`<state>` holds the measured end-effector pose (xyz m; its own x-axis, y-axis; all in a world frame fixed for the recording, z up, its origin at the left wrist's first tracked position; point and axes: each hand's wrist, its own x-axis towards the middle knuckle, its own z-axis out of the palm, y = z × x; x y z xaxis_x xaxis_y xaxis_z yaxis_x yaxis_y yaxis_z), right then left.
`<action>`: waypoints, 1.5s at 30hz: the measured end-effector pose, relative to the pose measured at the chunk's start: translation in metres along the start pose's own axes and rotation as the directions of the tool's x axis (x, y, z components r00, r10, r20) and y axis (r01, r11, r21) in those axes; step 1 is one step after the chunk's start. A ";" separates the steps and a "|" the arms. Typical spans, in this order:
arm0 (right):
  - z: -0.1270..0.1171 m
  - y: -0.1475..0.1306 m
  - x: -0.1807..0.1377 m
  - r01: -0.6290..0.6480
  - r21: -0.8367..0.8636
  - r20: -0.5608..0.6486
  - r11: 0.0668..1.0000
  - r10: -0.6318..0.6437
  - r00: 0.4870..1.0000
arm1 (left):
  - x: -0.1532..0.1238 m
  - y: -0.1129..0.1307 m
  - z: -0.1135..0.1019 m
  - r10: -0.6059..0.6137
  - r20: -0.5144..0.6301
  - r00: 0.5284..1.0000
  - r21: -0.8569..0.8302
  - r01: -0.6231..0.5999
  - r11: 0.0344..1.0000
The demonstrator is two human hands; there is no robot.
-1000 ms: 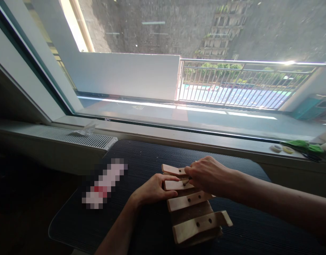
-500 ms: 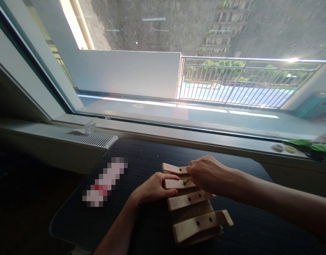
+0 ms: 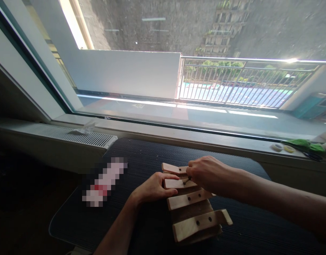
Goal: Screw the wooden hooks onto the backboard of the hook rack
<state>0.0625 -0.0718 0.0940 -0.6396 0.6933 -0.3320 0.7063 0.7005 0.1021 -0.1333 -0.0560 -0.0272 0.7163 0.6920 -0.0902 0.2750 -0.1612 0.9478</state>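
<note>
A wooden piece made of several pale curved slats [image 3: 188, 226] across a browner wooden base [image 3: 190, 210] lies on the dark table, with dark round holes in the slats. My left hand [image 3: 152, 186] grips the left end of the second slat from the far side [image 3: 173, 183], fingers above and thumb below. Over that slat's right part, my right hand [image 3: 205, 173] is closed around a thin dark rod [image 3: 186, 181], whose lower end meets the slat. The rest of the rod is hidden by my fingers, so its kind cannot be told.
A blurred-out pinkish item [image 3: 107, 182] lies on the table [image 3: 141, 152] to the left. Beyond the table runs a windowsill [image 3: 163, 131], with tape rolls [image 3: 289, 148] and a green item [image 3: 306, 144] at its right. Clear plastic [image 3: 85, 128] rests on the white vent [image 3: 59, 132].
My right hand has turned very slightly at the rod, and a little more of the rod shows. My left hand and the wooden piece stay in place.
</note>
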 end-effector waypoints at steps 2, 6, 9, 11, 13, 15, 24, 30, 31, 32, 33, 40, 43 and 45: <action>0.003 0.000 0.003 -0.042 -0.006 -0.001 0.999 0.042 0.999 | 0.000 -0.001 0.000 0.007 -0.010 1.000 0.017 -0.007 1.000; 0.000 0.001 -0.001 -0.077 -0.020 0.003 0.997 0.077 0.997 | 0.000 -0.001 0.000 0.031 -0.007 1.000 0.005 -0.031 1.000; -0.007 0.002 -0.009 -0.029 -0.045 -0.035 0.999 0.027 0.999 | 0.000 0.000 0.000 0.035 -0.008 0.999 -0.015 -0.035 0.999; -0.011 0.002 -0.012 0.026 -0.040 -0.033 0.999 -0.028 0.999 | -0.001 0.001 0.001 0.031 -0.006 1.000 -0.024 -0.031 0.999; -0.012 0.000 -0.012 0.072 -0.021 -0.020 0.997 -0.073 0.997 | 0.000 0.000 0.001 0.032 -0.004 0.999 -0.023 -0.032 0.999; -0.010 -0.003 -0.008 0.076 -0.007 -0.020 0.997 -0.076 0.997 | 0.000 0.000 0.001 0.034 -0.004 0.999 -0.017 -0.034 0.999; -0.008 -0.006 0.004 -0.100 -0.006 -0.014 0.995 0.100 0.995 | -0.001 0.005 -0.001 0.039 0.006 0.999 -0.024 -0.039 0.999; -0.017 -0.003 -0.006 0.025 0.018 0.017 1.000 -0.026 1.000 | -0.002 0.000 0.000 -0.016 0.012 1.000 -0.021 0.017 1.000; -0.015 -0.004 -0.006 0.038 0.028 0.018 0.999 -0.038 0.999 | -0.001 0.000 0.000 -0.019 0.014 1.000 -0.023 0.019 1.000; -0.012 -0.004 -0.004 0.034 0.034 0.014 0.999 -0.035 0.999 | -0.001 -0.001 0.000 -0.022 0.016 1.000 -0.026 0.023 0.999; -0.009 -0.004 -0.002 0.017 0.032 0.006 0.999 -0.017 1.000 | -0.001 -0.001 0.000 -0.023 0.018 1.000 -0.029 0.024 0.999; -0.005 -0.003 -0.002 -0.108 -0.010 -0.012 0.994 0.108 0.994 | 0.000 0.005 -0.001 0.068 -0.003 0.998 -0.005 -0.068 0.998; -0.011 -0.002 -0.008 -0.060 0.034 -0.011 0.998 0.061 0.998 | -0.002 0.006 0.000 0.027 -0.012 1.000 0.000 -0.027 1.000; -0.011 -0.004 -0.009 0.004 0.048 -0.016 0.999 -0.003 1.000 | -0.003 0.006 0.000 -0.008 -0.009 1.000 -0.006 0.008 1.000</action>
<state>0.0623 -0.0786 0.1074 -0.6464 0.6938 -0.3174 0.7176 0.6942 0.0562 -0.1335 -0.0586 -0.0209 0.7086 0.6992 -0.0947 0.2765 -0.1517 0.9490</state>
